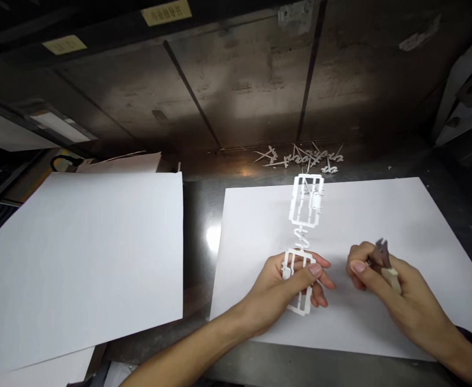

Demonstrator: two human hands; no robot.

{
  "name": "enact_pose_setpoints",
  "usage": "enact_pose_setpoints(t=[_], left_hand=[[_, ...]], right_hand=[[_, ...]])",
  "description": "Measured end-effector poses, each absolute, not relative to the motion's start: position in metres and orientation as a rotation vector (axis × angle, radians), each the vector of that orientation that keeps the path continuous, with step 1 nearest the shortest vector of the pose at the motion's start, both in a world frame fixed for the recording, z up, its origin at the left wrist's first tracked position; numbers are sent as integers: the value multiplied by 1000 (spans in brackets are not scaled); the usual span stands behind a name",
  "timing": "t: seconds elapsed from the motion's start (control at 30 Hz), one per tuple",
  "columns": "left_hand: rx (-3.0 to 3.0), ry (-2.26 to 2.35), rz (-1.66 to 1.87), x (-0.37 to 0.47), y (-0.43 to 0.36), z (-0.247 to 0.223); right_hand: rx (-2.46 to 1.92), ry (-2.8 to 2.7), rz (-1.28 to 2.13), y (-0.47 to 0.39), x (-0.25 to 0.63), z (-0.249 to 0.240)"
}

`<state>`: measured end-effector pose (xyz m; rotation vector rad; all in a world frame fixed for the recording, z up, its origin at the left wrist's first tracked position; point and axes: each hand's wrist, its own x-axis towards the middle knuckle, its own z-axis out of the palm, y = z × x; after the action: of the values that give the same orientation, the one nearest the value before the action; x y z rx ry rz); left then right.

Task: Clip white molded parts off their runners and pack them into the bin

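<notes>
Between thumb and fingers, my left hand (292,282) grips the near half of a white plastic sprue frame (292,207). Its two rectangular halves are joined by a wavy middle piece, and the far half extends away from me over the white sheet (252,215). Small white parts still sit inside both halves. To the right, my right hand (397,290) is closed around a pair of nippers (383,255), jaws pointing up and away; most of the handles is hidden in the palm. The nippers and the frame are apart.
Several cut white sprue scraps (310,156) lie on the metal bench behind the sheet. A stack of white sheets (99,258) stands at the left. A stained metal panel (244,86) closes off the back, below a dark ledge with yellow labels (166,12).
</notes>
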<state>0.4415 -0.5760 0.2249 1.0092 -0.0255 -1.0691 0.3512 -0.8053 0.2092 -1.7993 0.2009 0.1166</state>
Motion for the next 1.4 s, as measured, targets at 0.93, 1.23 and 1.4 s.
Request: enact_pose_setpoints(t=[0.93, 1.23, 1.4], left_hand=[[574, 302, -1052, 458, -579, 228], [565, 298, -1053, 457, -579, 229], [553, 290, -1059, 457, -578, 228]], right_hand=[[-1657, 382, 249, -823, 357, 216], [-1723, 340, 237, -817, 362, 227], [-1715, 344, 226, -814, 365, 231]])
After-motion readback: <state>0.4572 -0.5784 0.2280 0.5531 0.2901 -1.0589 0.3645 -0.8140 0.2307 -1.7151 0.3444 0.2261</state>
